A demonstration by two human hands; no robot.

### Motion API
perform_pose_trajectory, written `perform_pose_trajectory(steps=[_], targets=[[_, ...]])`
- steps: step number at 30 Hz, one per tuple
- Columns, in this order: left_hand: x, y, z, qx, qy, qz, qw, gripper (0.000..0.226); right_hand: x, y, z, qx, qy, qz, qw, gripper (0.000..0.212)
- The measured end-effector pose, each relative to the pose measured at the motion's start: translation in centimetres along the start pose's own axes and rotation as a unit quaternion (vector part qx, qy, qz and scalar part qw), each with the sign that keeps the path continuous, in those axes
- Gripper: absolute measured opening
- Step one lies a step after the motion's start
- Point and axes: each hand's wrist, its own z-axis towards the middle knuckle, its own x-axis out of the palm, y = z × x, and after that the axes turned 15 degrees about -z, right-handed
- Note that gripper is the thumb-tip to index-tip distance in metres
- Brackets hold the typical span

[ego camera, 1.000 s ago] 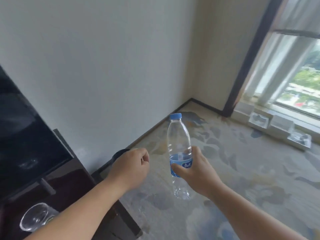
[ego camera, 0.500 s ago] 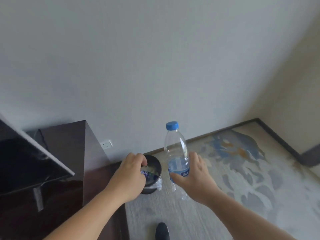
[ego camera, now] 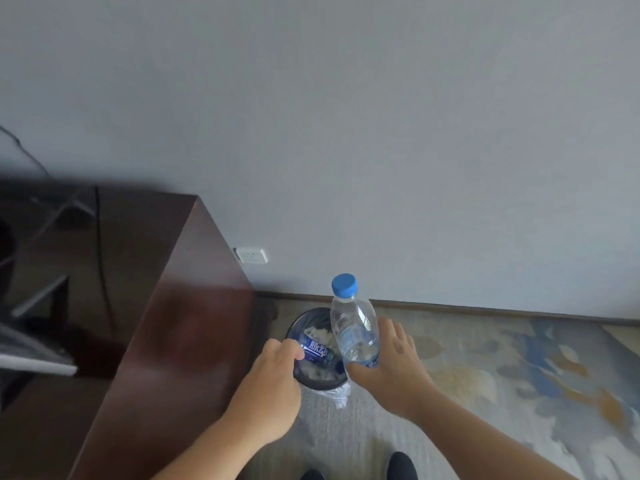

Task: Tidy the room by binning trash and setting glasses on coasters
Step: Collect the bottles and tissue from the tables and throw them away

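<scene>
A clear plastic water bottle [ego camera: 353, 327] with a blue cap stands nearly upright in my right hand [ego camera: 394, 372]. My thumb presses its blue label while my fingers spread behind it. It hangs over the right side of a round dark trash bin [ego camera: 304, 315] on the floor. Inside the bin lie a blue-labelled bottle [ego camera: 317, 351] and some pale scraps. My left hand [ego camera: 266, 386] is a closed fist over the bin's near left rim, with nothing visible in it.
A dark wooden cabinet [ego camera: 173, 306] stands directly left of the bin, against the grey wall. A white wall socket [ego camera: 251, 255] sits above the skirting. Patterned carpet [ego camera: 519, 375] stretches to the right. My shoes [ego camera: 400, 465] show at the bottom edge.
My view has swung left and down, from the window corner to the bin. Both hands have come over the bin, and my right fingers have loosened around the bottle.
</scene>
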Motion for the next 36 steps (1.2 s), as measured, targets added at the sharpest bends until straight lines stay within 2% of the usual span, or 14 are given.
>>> perform_pose_trajectory(steps=[4,10,16,20,22,27,33,36], targets=[[5.5,3.8,4.2,-0.047,-0.032,-0.013,0.998,0.036,5.0,-3.7,6.9,-0.037,0.021,-0.005,0.999,0.065],[15.0,11.5,12.5,-0.071,-0.058,-0.034,0.995,0.033,15.5,-9.2,16.3,-0.071,0.045,-0.023,0.996,0.069],[22.3,19.3,18.4,-0.108,-0.085,-0.054,0.989,0.035,25.0,-13.8,22.3,-0.093,0.053,-0.067,0.992,0.078],[23.9,21.6,19.4,-0.127,-0.093,-0.041,0.987,0.052,27.9,-16.0,24.4,-0.075,0.099,-0.118,0.985,0.106],[23.7,21.8,19.1,-0.132,-0.101,-0.042,0.985,0.052,28.1,-16.0,24.6,-0.069,0.098,-0.126,0.985,0.109],[21.2,19.4,16.8,-0.135,-0.104,-0.054,0.984,0.043,25.0,-14.0,22.5,-0.056,0.072,-0.092,0.992,0.091],[16.2,11.9,11.3,-0.143,-0.081,-0.055,0.985,0.047,15.6,-9.7,15.9,-0.035,0.068,-0.075,0.994,0.072],[12.2,6.2,7.7,-0.131,-0.086,-0.034,0.987,0.048,9.7,-6.6,11.8,-0.053,0.081,-0.080,0.992,0.066]])
